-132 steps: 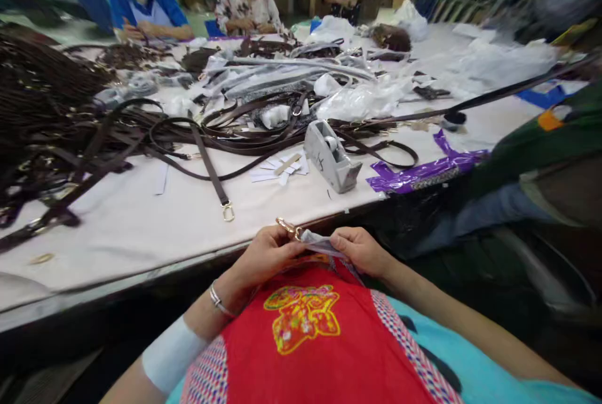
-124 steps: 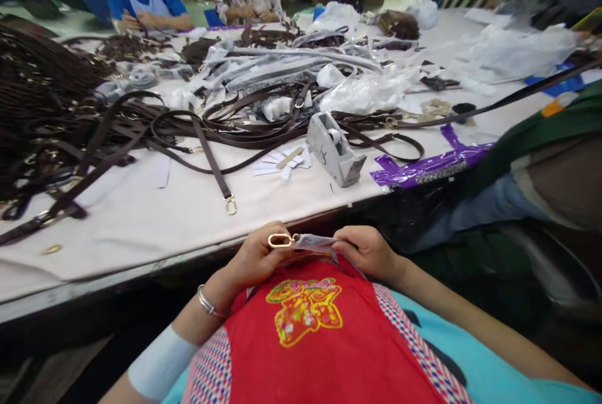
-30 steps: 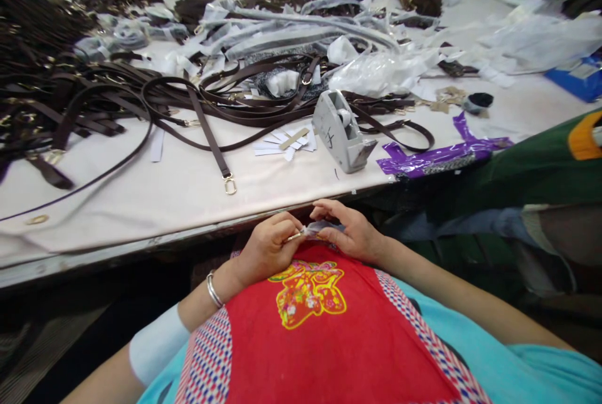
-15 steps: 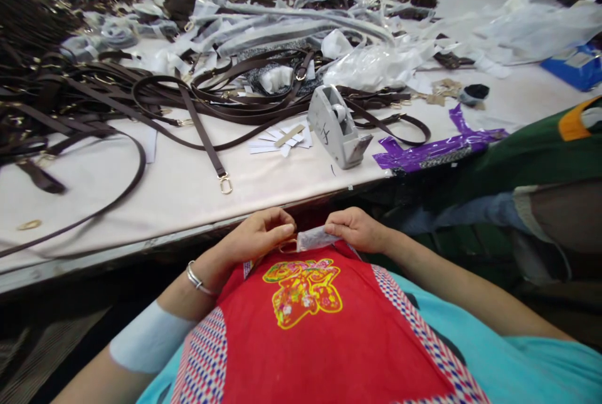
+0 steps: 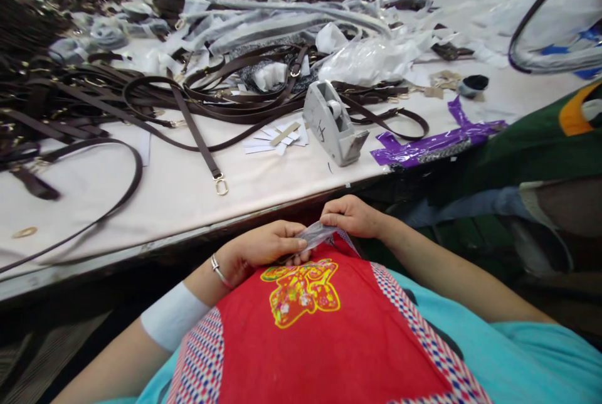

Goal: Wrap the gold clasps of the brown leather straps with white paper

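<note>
Both my hands meet just below the table edge, above my red apron. My left hand (image 5: 261, 247) is closed, its fingers pinching one end of a small clear plastic wrap (image 5: 316, 234). My right hand (image 5: 352, 216) is closed on the wrap's other end. The gold clasp seen earlier is hidden under my left fingers. On the table lies a dark brown strap (image 5: 195, 131) ending in a gold clasp (image 5: 221, 186), a short way beyond my left hand.
A grey tape dispenser (image 5: 332, 125) stands near the table edge beside white paper slips (image 5: 275, 139). Purple plastic (image 5: 435, 143) lies to its right. Heaps of brown straps (image 5: 56, 96) fill the left; clear bags (image 5: 371, 59) lie behind. A person in green (image 5: 531, 147) sits at right.
My hands have drawn closer together; the left fingers now cover the gold clasp and the wrap's end. A strap loop has swung into view at the top right.
</note>
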Demonstrator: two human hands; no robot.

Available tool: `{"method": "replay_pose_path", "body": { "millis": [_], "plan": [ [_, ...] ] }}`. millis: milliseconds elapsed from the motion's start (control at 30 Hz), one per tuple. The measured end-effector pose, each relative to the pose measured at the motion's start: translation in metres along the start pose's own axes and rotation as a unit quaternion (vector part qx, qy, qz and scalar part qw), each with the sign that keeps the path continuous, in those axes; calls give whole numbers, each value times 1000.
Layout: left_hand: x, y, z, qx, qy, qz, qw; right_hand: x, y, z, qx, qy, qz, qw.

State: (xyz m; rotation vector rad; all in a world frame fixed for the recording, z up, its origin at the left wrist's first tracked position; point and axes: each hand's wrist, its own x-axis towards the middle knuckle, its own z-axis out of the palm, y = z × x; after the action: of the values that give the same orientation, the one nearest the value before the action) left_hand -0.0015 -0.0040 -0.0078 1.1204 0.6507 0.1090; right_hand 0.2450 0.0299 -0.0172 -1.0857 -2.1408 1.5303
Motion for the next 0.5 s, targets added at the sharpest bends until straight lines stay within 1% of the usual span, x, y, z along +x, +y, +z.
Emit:
{"method": "replay_pose_path", "body": {
  "millis": [33,67,100,133,167,200,233,267,300,333,367,400,433,467,500],
  "plan": [
    [-1,1,0,2,2,-5,1000,2,0,-1,8,-2,-1,1000],
    [-2,3,1,28,9,-7,1000,3,0,-3,12,-12,-3,1000],
    [-3,5,2,83,24,-2,996,3,-1,-4,13,-30,-6,999],
    [-3,8,2,164,49,9,985,3,-3,-5,9,-55,-10,998],
    [-4,10,3,259,85,22,962,2,-4,-6,-3,-83,-14,996],
    [-5,12,4,354,128,35,926,1,-6,-5,-29,-104,-21,994],
    [-6,14,4,431,171,47,885,-1,-8,-4,-73,-108,-31,991],
    [-7,16,4,476,207,57,853,-2,-9,-2,-134,-91,-46,986],
    [-9,17,4,484,231,68,841,-4,-9,0,-206,-54,-68,975],
    [-11,18,3,456,234,77,855,-6,-9,3,-277,-3,-97,956],
    [-12,18,3,393,213,83,891,-7,-9,5,-337,55,-133,930],
    [-12,17,2,297,176,83,935,-8,-9,7,-381,110,-172,902],
    [-11,15,2,177,137,74,972,-9,-8,9,-409,155,-209,874],
    [-9,12,2,51,105,59,991,-10,-8,10,-426,190,-242,851],
    [-6,8,2,-62,81,41,994,-10,-8,11,-435,215,-266,833]
  ]
}}
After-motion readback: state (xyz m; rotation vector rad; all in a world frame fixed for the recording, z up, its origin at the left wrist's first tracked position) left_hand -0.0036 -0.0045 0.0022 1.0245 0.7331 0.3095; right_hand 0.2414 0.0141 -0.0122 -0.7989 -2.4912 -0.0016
